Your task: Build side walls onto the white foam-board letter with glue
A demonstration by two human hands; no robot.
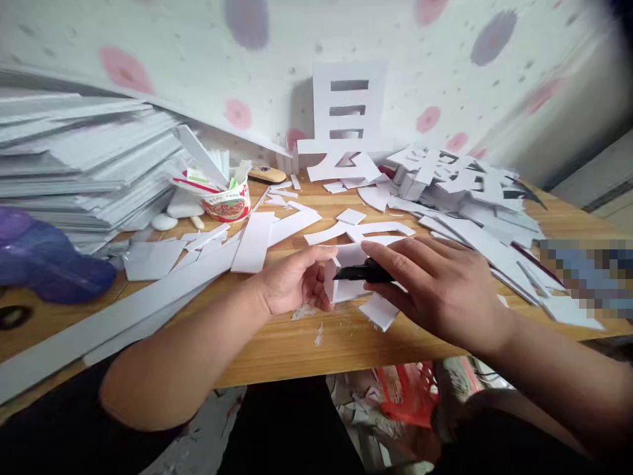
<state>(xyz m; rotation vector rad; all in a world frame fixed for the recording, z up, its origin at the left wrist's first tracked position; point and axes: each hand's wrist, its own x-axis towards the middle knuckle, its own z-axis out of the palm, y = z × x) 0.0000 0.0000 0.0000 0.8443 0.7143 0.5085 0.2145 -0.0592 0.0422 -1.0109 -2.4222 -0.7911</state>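
Foam-board piece [346,272], white and folded into a small box-like form, sits near the front edge of the wooden table [297,343], held just above the surface between both hands. We note the left hand [291,280] curls around its left side, thumb on top and fingers tucked beneath. The right hand [438,287] lies over a black cutter [363,272], fingers pressed together along the tool, which rests against the piece's face. We judge the piece light, stiff yet easily dented or creased, with thin walls that could crush under a hard pinch. It is best held by its edges and corners, clear of the blade. Loose white offcuts [378,310] lie just beside it; a cut-out character [349,119] stands against the wall.
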